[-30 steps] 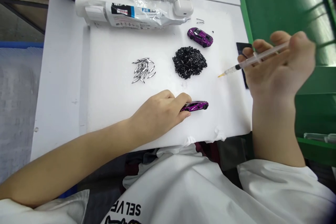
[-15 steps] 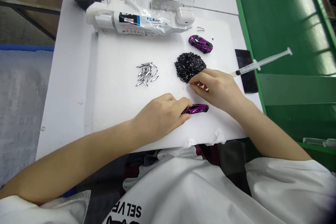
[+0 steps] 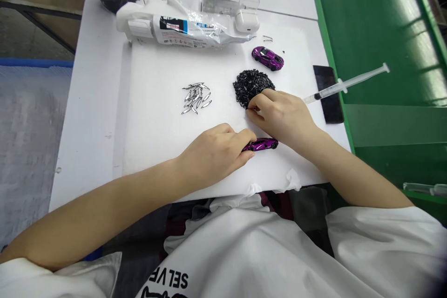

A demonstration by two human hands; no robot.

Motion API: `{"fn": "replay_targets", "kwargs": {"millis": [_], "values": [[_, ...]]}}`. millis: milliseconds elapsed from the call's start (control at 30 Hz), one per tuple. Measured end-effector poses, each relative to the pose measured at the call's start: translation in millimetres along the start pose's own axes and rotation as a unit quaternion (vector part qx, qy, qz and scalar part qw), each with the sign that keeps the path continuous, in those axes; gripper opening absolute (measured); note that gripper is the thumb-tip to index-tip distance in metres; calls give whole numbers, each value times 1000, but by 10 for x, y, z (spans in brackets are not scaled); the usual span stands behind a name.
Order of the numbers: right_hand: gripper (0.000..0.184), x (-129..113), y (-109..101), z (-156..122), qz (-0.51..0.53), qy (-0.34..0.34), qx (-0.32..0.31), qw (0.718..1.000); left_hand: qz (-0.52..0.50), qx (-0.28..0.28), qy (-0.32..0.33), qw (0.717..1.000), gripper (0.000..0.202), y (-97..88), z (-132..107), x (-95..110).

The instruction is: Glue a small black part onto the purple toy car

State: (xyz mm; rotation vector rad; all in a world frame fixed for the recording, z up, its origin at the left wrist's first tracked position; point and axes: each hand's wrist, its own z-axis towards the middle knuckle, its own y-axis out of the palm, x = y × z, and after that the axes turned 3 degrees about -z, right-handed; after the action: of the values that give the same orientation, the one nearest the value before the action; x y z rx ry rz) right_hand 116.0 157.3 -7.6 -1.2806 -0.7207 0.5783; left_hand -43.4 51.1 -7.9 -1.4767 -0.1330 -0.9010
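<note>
My left hand (image 3: 218,149): pinching left end of purple toy car (image 3: 264,144), long axis sideways, free end just below my right hand (image 3: 281,115). Latter nearer, at near edge of black pile (image 3: 249,84); finger gap narrow, contents unclear.

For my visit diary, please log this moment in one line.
left hand: holding nearer purple car; right hand: at black heap, grip unclear; syringe: lying across dark slab
</note>
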Motion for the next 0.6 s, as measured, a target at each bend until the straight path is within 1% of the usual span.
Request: {"fn": "replay_targets", "kwargs": {"millis": [33, 100, 200, 267, 367, 400, 500, 600], "values": [[19, 11, -21, -8, 10, 7, -1, 1000, -1, 0, 0, 1000, 21, 0, 0, -2], [13, 62, -70, -53, 64, 28, -6, 998, -3, -2, 0, 1000, 22, 0, -1, -2], [5, 173, -120, -178, 150, 64, -34, 986, -4, -4, -3, 1000, 22, -1, -2, 1], [7, 234, -113, -267, 151, 72, -28, 986, -6, -5, -5, 1000, 22, -3, 2, 1], [12, 287, -69, -355, 130, 61, 18, 990, -13, -9, -12, 1000, 22, -10, 10, -4], [14, 299, -56, -368, 135, 55, 24, 989, -14, -10, -14, 1000, 22, -13, 12, -6], [13, 342, -41, -373, 170, 23, 8, 985, -18, -11, -16, 1000, 24, -19, 13, -10], [15, 394, -47, -343, 166, -18, -11, 986, -18, -7, -13, 1000, 24, -15, 12, -12]]}}
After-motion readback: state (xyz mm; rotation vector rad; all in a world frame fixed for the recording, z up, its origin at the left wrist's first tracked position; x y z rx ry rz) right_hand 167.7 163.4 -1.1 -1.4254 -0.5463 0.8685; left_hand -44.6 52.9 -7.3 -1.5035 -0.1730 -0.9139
